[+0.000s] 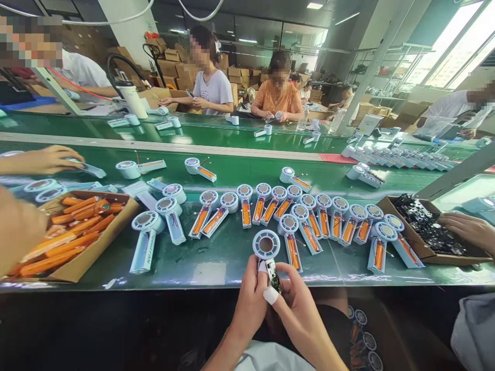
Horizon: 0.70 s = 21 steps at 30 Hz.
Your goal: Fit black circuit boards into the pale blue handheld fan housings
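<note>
A light-blue fan unit (266,244) with a round ringed head is held upright just past the table's front edge. My left hand (251,293) is closed around its handle from the left. From the right, my right hand (296,304) grips the same handle, its thumb, in a white cover, pressed near a dark circuit board (274,278). The board lies along the open handle. Behind my hands, several similar fan units (288,224) lie on the green table (174,265), many with orange cells and thin red wires in their handles.
At the left stands a cardboard box (129,208) of orange cells, with another person's hand over it. A box (444,259) of dark circuit boards is at the right, a co-worker's hand (466,226) reaching into it. A green conveyor (240,172) with fan units runs behind; people sit beyond.
</note>
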Each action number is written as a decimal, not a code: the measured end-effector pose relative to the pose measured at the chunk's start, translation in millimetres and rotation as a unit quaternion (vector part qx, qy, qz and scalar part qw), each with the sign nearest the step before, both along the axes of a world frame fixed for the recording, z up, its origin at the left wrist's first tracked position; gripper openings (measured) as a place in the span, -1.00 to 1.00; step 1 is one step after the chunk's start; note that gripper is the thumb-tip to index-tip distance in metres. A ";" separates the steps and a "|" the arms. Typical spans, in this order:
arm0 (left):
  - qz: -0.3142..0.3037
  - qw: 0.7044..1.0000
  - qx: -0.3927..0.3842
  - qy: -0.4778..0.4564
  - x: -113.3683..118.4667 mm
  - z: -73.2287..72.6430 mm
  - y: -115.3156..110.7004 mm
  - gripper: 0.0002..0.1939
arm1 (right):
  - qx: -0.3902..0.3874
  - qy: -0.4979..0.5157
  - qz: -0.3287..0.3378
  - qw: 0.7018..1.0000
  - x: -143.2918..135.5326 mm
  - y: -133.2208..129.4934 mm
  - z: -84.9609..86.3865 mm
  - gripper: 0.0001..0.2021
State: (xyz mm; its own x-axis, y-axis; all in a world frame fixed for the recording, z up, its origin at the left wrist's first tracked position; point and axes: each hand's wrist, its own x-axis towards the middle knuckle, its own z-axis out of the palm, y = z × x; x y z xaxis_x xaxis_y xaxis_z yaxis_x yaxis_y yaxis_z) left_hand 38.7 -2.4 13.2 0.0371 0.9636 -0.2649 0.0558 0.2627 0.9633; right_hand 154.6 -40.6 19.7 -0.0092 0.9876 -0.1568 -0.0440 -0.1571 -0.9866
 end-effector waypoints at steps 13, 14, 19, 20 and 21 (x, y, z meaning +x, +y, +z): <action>0.001 0.996 0.004 -0.088 8.7 -5.0 -3.3 -0.50 | 0.137 -0.403 -0.076 0.902 -10.0 5.7 -25.8 -0.53; 0.001 0.996 0.005 -0.085 9.4 -5.8 -3.9 -0.50 | 0.135 -0.449 -0.062 0.881 -11.0 5.0 -25.0 -0.51; 0.004 0.997 -0.026 -0.078 10.3 -4.0 -4.0 -0.47 | 0.125 -0.607 0.013 0.784 -15.6 -0.8 -21.8 -0.36; 0.006 0.997 -0.031 -0.075 10.5 -3.7 -3.7 -0.46 | 0.117 -0.622 0.024 0.774 -17.1 -1.8 -21.1 -0.31; 0.009 0.997 -0.034 -0.073 10.6 -3.6 -3.4 -0.45 | 0.106 -0.633 0.033 0.766 -18.4 -2.6 -19.9 -0.27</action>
State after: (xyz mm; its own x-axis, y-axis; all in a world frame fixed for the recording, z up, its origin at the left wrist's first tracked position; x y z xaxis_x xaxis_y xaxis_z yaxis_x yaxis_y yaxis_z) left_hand 49.4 -5.8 9.6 0.0638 0.9446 -0.3220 -0.0891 0.3267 0.9409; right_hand 136.1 -43.3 -0.3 -0.0345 0.9960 0.0827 0.9705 0.0531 -0.2353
